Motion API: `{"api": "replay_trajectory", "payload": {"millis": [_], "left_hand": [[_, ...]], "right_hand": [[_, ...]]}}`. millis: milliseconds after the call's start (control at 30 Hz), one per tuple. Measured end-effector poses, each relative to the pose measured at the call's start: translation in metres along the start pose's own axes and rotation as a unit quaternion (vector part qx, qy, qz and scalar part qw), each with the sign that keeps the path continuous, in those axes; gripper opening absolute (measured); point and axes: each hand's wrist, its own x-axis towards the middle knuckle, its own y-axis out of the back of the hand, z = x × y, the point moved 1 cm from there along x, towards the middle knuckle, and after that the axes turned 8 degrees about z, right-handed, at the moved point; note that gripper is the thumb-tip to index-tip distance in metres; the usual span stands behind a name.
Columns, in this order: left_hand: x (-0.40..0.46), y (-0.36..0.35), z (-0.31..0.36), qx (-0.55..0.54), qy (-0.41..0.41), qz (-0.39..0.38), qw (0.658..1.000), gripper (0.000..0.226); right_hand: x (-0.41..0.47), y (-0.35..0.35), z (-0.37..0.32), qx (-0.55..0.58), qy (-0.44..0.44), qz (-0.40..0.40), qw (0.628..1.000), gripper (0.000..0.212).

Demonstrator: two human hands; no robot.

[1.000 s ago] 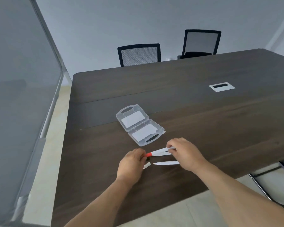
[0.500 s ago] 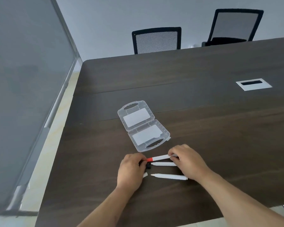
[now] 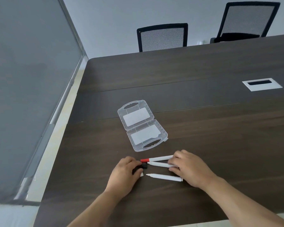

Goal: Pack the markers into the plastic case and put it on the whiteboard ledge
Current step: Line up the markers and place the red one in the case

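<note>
A clear plastic case lies open and empty on the dark table. Just in front of it lie three white markers. The far one has a red cap. The middle marker is uncapped, and my right hand pinches its back end. My left hand holds a black cap right at that marker's tip. The near marker lies uncapped and free. A small white cap peeks out from under my left hand.
A grey board with a metal ledge stands along the left, across a strip of floor from the table edge. Two mesh office chairs stand at the far side. A white cable port is set into the table at the right.
The markers, lifted a second ago, now rest on the table. My left hand has brought a black cap up to the middle marker's tip. The view has tilted down and closer.
</note>
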Motion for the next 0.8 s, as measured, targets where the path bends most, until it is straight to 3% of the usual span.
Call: {"api": "replay_trajectory", "payload": {"millis": [333, 800], "left_hand": [[0.011, 0.001, -0.002, 0.076, -0.088, -0.059, 0.992, 0.024], [0.010, 0.002, -0.004, 0.075, -0.125, -0.074, 0.987, 0.030]], "right_hand": [[0.001, -0.001, -0.001, -0.030, 0.022, -0.026, 0.999, 0.018], [0.000, 0.003, -0.003, -0.044, 0.039, -0.028, 0.998, 0.010]]}}
